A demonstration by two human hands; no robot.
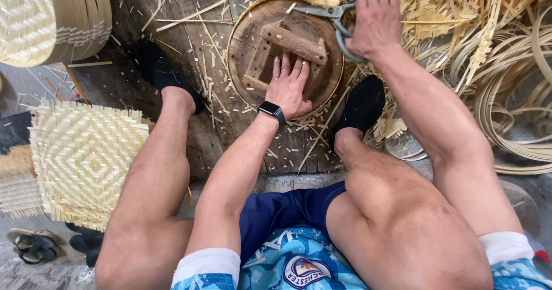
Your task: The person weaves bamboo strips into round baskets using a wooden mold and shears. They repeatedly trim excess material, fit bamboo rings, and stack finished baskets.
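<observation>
Fingers, right: curled tight through the loop handles of the metal shears (333,15), at the far right rim of the round form.
Fingers, left: spread flat and open, pressing on the wooden crosspieces inside the round form; they grip nothing.
Right hand (376,21): far, right of centre, knuckles up, shears' blades pointing left across the rim.
Left hand (290,86): resting palm down at the near middle of the form, a black smartwatch (272,111) on the wrist.
Round form (284,51): wooden disc with a bamboo hoop around its edge, lying on the plank floor between the two feet, in the far middle of the view.
Feet: in black socks (361,106), one at each side of the form.
Plank floor (190,54): dark boards strewn with bamboo slivers.
Woven bamboo mat (83,160): square, diamond pattern, near left beside the left leg.
Stacked woven trays (52,17): far left corner.
Bamboo strips and coiled hoops (506,77): heaped at the far right.
Sandals (31,245): near left, beyond the mat's near edge.
</observation>
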